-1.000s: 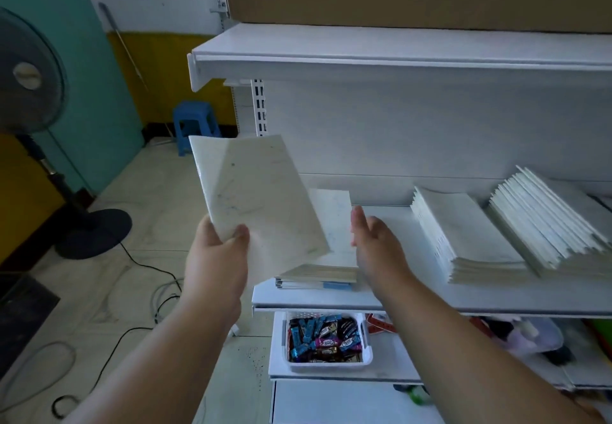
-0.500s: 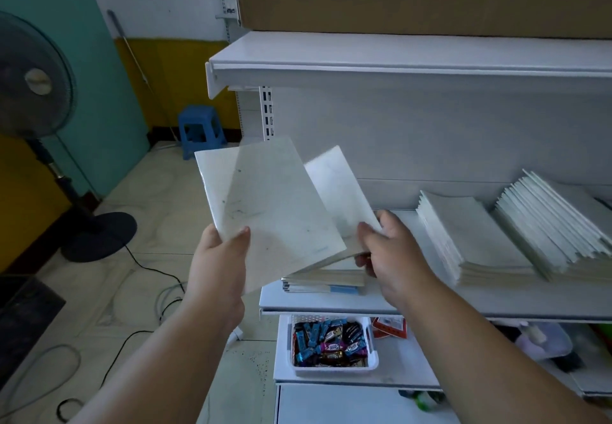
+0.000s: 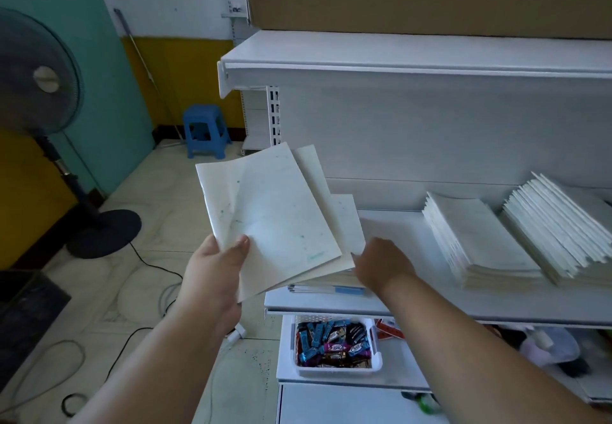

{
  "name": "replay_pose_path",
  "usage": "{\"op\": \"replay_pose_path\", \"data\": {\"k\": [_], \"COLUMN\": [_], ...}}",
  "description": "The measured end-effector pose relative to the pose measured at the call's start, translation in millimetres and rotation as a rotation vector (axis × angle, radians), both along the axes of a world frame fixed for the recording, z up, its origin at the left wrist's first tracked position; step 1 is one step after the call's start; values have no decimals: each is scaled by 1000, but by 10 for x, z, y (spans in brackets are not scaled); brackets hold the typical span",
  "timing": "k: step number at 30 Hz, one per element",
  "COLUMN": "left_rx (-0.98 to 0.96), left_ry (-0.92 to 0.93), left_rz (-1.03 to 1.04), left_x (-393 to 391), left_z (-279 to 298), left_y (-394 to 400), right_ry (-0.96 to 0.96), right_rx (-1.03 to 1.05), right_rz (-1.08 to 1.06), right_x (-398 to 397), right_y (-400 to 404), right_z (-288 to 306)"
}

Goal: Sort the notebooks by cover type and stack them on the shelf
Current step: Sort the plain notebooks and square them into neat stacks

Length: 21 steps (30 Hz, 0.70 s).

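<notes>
Just left of frame centre, thin pale soft-cover notebooks (image 3: 271,221) fanned and pinched at the lower corner by left hand (image 3: 212,278), right hand (image 3: 381,263) curled at the low shelf pile's (image 3: 331,283) edge, grip unclear — light, floppy, likely slippery, best taken near the spine.

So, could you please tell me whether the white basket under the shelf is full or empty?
Full: the white basket is heaped with wrapped sweets.
</notes>
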<state>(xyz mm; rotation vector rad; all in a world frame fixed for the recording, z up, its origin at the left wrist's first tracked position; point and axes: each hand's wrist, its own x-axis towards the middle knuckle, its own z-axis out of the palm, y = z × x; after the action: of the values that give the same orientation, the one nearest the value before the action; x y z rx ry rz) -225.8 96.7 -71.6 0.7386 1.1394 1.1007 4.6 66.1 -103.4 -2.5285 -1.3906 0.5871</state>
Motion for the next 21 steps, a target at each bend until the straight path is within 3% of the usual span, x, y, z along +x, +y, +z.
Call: {"op": "replay_pose_path", "data": {"k": [4, 6, 10, 13, 18, 21], "left_rx": [16, 4, -9, -9, 4, -11], "left_ry": [-1, -14, -17, -20, -14, -35], "left_rz": [8, 13, 21, 22, 18, 18], "left_x": [6, 3, -13, -26, 5, 12], "left_z": [11, 11, 2, 8, 15, 18], "left_y": [11, 23, 30, 22, -5, 0], "right_ry": [-162, -121, 67, 308, 396, 842], "right_rx": [74, 100, 107, 130, 222, 227], "right_rz": [-51, -71, -174, -277, -368, -397], "right_x": [11, 48, 208, 355, 495, 457], "right_y": [35, 56, 59, 18, 43, 47], "right_z": [-25, -48, -92, -130, -57, 63]}}
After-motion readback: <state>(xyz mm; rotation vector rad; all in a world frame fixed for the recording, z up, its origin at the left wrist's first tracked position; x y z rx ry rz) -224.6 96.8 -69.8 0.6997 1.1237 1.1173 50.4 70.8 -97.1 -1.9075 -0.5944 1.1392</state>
